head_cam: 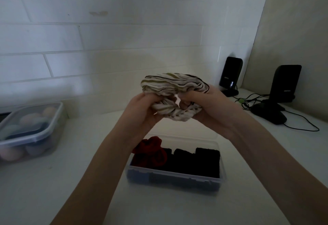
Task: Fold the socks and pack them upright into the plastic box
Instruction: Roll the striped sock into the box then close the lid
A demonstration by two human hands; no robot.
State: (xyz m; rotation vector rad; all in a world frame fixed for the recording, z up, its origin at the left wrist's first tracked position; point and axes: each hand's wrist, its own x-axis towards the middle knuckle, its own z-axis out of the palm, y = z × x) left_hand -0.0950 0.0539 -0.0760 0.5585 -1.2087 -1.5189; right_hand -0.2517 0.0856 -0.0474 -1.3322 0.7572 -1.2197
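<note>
Above the plastic box [174,178], both hands are working a striped sock bundle [173,89] in mid-air. The left hand [142,113] and right hand [211,107] are each gripping it, fingers curled and clamped into the fabric from opposite ends. Judged from this, the folding step is proceeding: the cuff appears to be stretching open around the roll. The bundle's long axis is running left to right, roughly level. The next move is calling for turning it upright and lowering it into the box's near-left gap, beside the red socks [150,152] and dark socks [197,160].
</note>
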